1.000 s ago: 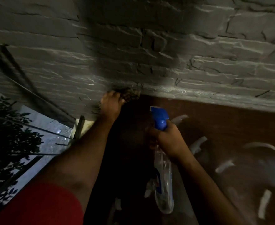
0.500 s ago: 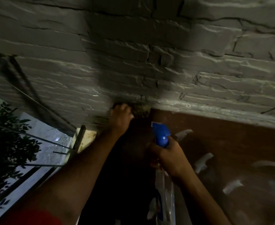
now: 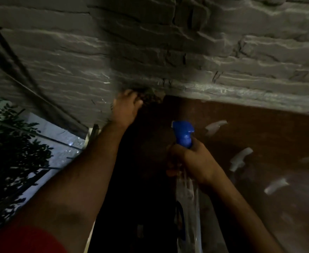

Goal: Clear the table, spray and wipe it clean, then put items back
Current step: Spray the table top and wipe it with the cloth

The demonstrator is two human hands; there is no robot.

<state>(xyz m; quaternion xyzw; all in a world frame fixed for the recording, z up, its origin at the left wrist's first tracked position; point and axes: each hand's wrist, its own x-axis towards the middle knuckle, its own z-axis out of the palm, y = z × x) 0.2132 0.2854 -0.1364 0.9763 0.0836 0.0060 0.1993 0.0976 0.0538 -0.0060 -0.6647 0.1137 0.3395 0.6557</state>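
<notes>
The clear plastic spray bottle with a blue trigger head (image 3: 183, 136) looks light and partly full, its smooth body likely slippery if wet, so the narrow neck under the head is the sound place to take it; the right hand (image 3: 192, 161) grips it just there, fingers curled round the neck, nozzle pointing away toward the grey rough stone wall (image 3: 168, 52) and the body hanging down toward the person over the dark brown table top (image 3: 259, 128). The left hand (image 3: 127, 108) reaches out at full arm's length to the far corner where table meets wall, pressing a dark mottled cloth (image 3: 151, 96), soft and limp by the look of it; its fingers seem bent over the cloth, though the gloom hides how firmly. Pale streaks (image 3: 240, 157) lie on the table to the right
</notes>
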